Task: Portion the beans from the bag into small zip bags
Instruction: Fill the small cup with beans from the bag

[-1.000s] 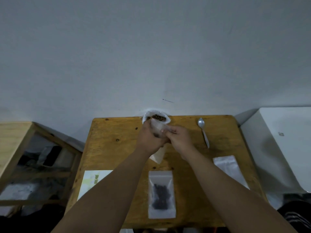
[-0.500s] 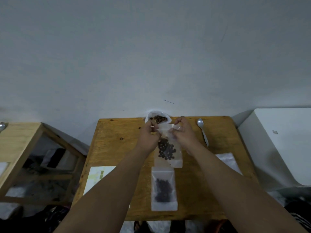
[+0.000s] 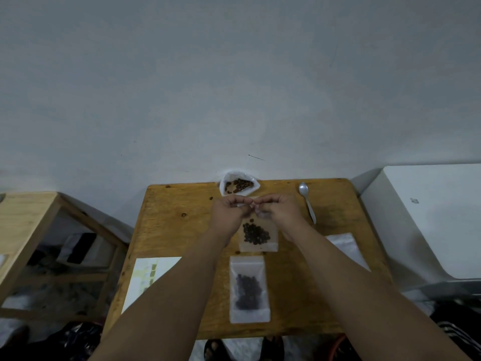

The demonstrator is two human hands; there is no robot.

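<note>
A small clear zip bag (image 3: 258, 235) holding dark beans hangs upright above the wooden table (image 3: 177, 220). My left hand (image 3: 230, 213) and my right hand (image 3: 279, 211) both pinch its top edge, fingertips close together. Behind them, at the table's far edge, the open plastic bag of beans (image 3: 238, 184) sits against the wall. A second small zip bag with beans (image 3: 249, 289) lies flat near the front edge. An empty zip bag (image 3: 347, 250) lies flat to the right, partly under my right forearm.
A metal spoon (image 3: 307, 201) lies at the far right of the table. A sheet of paper (image 3: 145, 277) hangs over the left front edge. A wooden stool (image 3: 28, 217) stands to the left, a white box (image 3: 429, 217) to the right.
The filled zip bag went from bunched between my hands to hanging upright with its beans showing. My fingertips have since moved together along its top edge.
</note>
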